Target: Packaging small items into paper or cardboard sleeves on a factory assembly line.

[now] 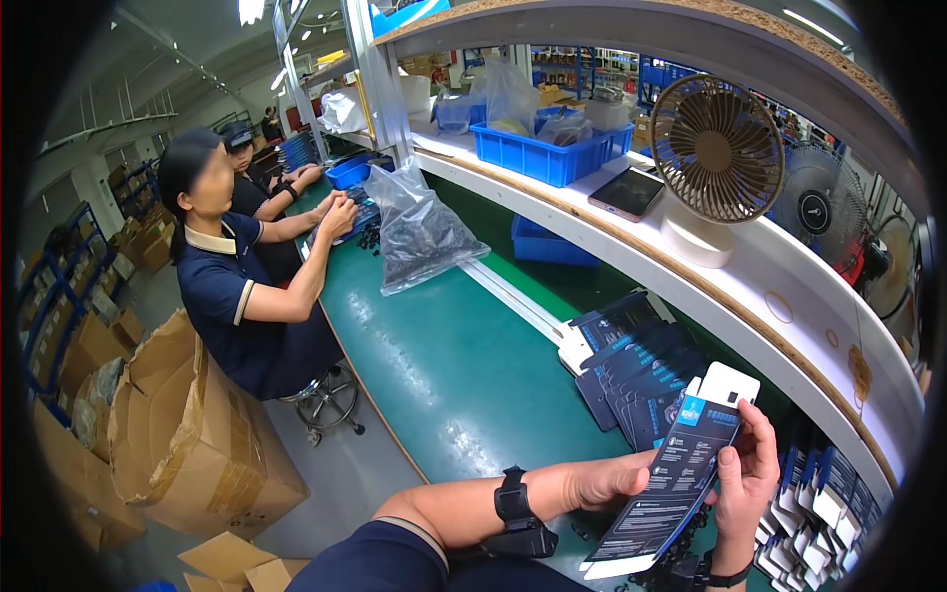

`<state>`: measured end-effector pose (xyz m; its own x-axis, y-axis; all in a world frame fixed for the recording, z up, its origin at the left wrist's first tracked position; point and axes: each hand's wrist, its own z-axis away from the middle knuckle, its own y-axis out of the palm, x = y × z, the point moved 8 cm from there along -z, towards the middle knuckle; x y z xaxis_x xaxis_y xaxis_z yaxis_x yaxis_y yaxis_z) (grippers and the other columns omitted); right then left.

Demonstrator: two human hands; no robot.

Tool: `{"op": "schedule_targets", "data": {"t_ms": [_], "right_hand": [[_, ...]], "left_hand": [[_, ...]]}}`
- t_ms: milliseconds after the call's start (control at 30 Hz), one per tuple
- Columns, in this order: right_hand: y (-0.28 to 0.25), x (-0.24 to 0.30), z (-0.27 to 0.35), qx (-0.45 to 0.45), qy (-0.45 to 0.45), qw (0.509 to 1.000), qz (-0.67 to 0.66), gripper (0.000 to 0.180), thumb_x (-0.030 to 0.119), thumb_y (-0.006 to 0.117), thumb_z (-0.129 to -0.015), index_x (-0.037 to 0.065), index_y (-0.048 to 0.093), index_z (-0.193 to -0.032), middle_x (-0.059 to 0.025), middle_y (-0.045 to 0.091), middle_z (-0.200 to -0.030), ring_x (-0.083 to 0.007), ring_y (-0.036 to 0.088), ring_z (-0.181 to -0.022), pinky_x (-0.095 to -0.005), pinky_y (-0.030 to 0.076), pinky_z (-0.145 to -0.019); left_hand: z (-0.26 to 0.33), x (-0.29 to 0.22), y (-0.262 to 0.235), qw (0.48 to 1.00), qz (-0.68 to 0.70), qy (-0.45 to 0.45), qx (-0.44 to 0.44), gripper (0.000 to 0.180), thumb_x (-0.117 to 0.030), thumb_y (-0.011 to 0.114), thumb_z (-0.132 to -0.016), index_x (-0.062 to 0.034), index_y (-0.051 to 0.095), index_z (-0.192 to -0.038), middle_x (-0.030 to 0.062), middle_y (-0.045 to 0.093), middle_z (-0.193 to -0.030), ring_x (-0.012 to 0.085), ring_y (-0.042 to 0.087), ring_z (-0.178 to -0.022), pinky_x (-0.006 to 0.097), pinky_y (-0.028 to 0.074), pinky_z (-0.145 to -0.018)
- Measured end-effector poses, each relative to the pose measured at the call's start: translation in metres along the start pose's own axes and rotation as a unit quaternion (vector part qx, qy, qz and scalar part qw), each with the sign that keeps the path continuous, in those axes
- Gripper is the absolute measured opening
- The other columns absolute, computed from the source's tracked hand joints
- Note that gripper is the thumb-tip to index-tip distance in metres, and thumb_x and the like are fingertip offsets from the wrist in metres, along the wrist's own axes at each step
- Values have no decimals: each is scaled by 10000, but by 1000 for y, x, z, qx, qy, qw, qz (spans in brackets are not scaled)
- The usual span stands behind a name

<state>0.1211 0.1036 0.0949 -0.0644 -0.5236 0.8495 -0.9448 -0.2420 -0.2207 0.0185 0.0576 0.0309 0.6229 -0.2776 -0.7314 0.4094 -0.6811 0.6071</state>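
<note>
A slim dark printed carton [666, 483] with a white flap at its top end is held tilted over the near right of the table. My left hand [604, 481] holds its left side, the thumb in front and the fingers hidden behind. My right hand [747, 481] grips the right side near the top, fingers curled around the edge. Just beyond lies a fanned pile of dark flat cartons [631, 385]. Small black parts [681, 564] are scattered on the table below the carton. More cartons with white ends [814, 518] are heaped right of my right hand.
A white shelf [612, 222] with a wood edge runs above the table, bearing a fan [718, 148], a phone [628, 190] and a blue bin [547, 153]. A clear bag [414, 232] sits on the green table [414, 345]. Two co-workers sit at left, by a large cardboard box [207, 444].
</note>
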Motion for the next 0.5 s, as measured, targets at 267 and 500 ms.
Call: {"op": "schedule_targets", "data": {"t_ms": [267,500], "right_hand": [[-5,-7,0,-9,31,998,-58,422,210,689,-861,12,472,-1163,-61,493,-1056,-130,527,-931,-254,423,-815],[-13,-2,-6,-1,32,995,-95,454,366,735,-828,64,419,-949,-53,431,-980,-111,484,-859,-225,419,-758]], "left_hand": [[1,4,-2,1000,0,-26,8,1241,-708,744,-613,-98,126,-1500,125,444,-1340,199,479,-1190,341,423,-992],[-10,-5,12,998,-62,3,-2,1353,-668,780,-595,-46,6,-1514,150,401,-1341,228,429,-1227,364,308,-1076]]}}
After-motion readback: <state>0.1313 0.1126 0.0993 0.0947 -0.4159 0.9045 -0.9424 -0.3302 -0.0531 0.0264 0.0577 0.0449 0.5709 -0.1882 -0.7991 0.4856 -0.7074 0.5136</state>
